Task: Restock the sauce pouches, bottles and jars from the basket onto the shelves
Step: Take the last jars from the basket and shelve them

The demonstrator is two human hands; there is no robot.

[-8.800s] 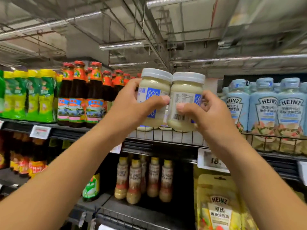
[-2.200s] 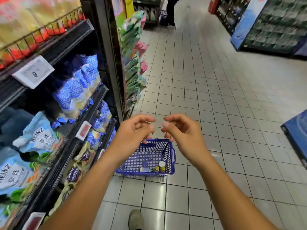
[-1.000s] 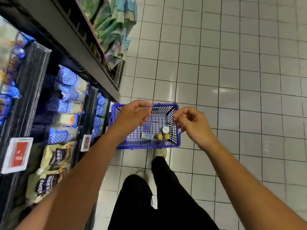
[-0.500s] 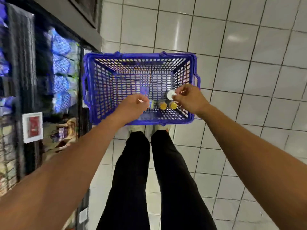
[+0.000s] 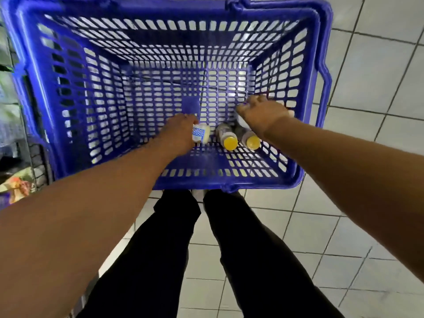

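Both hands have dropped deeper into the basket (image 5: 296, 72). Left hand (image 5: 176, 136) grasps a jar (image 5: 202, 134) lying sideways near the front edge; right hand's (image 5: 263, 113) grip unclear, beside two bottles (image 5: 238, 136) with caps toward the front edge.

The basket (image 5: 160, 42) stands on the tiled floor (image 5: 378, 65), directly in front of the person's legs (image 5: 174, 260). Shelving (image 5: 13, 111) runs along the basket's left side. Inside the basket, three items lie on its bottom near the wall closest to the person. A jar (image 5: 202, 134) lies on its side at the left of the row. Two bottles (image 5: 226, 136) lie side by side just right of the jar, caps pointing toward the person. The left hand (image 5: 177, 136) is in the basket, touching the jar from its left. The right hand (image 5: 263, 112) is in the basket above the far ends of the bottles, near the basket's right wall.
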